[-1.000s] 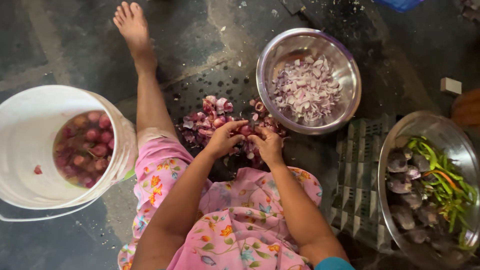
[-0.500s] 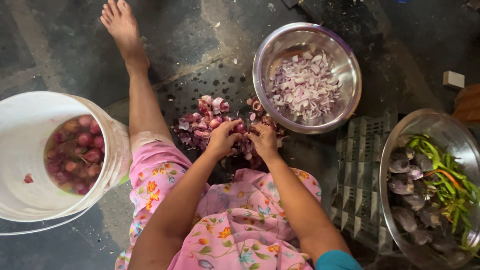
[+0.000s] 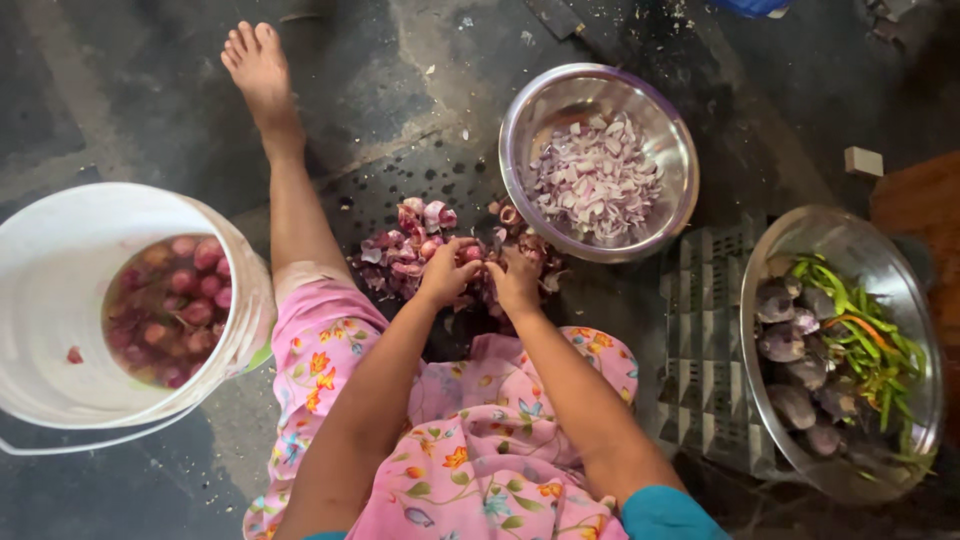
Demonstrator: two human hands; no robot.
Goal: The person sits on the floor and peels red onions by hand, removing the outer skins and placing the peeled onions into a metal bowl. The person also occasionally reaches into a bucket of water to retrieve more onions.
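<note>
Both hands meet over a heap of onion peels (image 3: 415,250): the left hand (image 3: 447,272) and right hand (image 3: 515,280) pinch a small red onion (image 3: 474,256) between them. Beyond the right hand sits a steel bowl (image 3: 520,120) of sliced onion; left of the left hand, a white bucket (image 3: 60,250) of soaking onions.

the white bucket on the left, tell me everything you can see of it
The white bucket looks like plastic, round and open-topped, with a thin wire handle hanging down at its lower edge. It stands upright on the dark floor, against the person's floral-clothed leg. Inside, small red onions soak in murky water. A red scrap clings to its inner wall. Neither hand touches it.
</note>
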